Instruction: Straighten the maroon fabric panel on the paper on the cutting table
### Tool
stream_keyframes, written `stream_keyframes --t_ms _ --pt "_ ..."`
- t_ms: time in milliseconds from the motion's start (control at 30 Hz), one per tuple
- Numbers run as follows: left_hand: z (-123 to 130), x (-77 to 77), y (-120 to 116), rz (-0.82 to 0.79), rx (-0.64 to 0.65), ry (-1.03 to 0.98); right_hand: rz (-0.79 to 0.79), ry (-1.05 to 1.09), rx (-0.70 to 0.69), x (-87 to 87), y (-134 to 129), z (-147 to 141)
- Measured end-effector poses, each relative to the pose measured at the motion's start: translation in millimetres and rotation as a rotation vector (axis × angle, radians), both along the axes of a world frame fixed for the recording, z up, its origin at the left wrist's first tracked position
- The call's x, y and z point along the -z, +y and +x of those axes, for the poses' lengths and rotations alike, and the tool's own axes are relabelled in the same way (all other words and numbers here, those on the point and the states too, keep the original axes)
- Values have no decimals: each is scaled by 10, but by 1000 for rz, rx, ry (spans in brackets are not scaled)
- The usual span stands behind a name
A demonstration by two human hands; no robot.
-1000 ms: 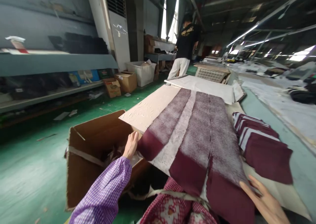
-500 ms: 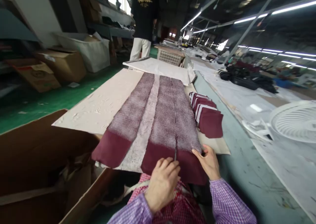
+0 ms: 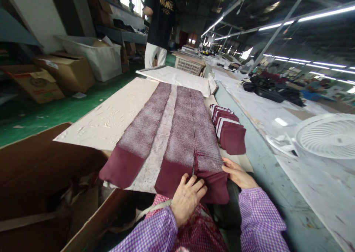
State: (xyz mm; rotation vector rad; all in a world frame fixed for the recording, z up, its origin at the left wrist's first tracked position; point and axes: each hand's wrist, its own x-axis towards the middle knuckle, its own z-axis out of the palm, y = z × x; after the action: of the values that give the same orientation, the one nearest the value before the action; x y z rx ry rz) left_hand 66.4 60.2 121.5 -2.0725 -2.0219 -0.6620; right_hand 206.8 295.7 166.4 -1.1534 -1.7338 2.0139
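Observation:
Maroon fabric pieces [image 3: 177,176] overlap in long rows, their upper lengths greyish and speckled, their front ends plain maroon. My left hand [image 3: 190,194] is at the near end of the right-hand row, fingers bent over the left edge of the front maroon fabric piece [image 3: 215,187]. At that piece's right edge, my right hand [image 3: 237,173] pinches the cloth between thumb and fingers. The cloth between my hands is slightly wrinkled. A pale strip [image 3: 163,141] of the board shows between the rows. The undersides of my fingers are hidden.
To the right, a stack of maroon and white pieces [image 3: 231,137] lies fanned on a pale board. A white fan [image 3: 330,135] rests on the long table [image 3: 299,185]. An open cardboard box [image 3: 33,163] stands at left. Someone in a black shirt [image 3: 161,19] stands beyond.
My right hand has moved slightly forward along the right edge of the front piece. That cloth has wrinkled and lifted a little near its speckled part. My left hand stays near its left edge.

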Motion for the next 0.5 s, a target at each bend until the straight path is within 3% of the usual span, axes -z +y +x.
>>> stream_keyframes --t_ms 133,267,333,400,500 --pt "0 0 -5 -12 -1 -17 -195 144 67 43 -32 5" --pt "-4 28 26 20 2 -45 -273 364 326 -157 91 154" --pt "8 20 42 29 10 -59 -211 428 502 -289 114 290" --pt "16 -23 10 47 4 -58 -102 344 591 -321 8 423" --pt "-27 -103 -208 117 -64 26 147 10 410 -55 -380 572"
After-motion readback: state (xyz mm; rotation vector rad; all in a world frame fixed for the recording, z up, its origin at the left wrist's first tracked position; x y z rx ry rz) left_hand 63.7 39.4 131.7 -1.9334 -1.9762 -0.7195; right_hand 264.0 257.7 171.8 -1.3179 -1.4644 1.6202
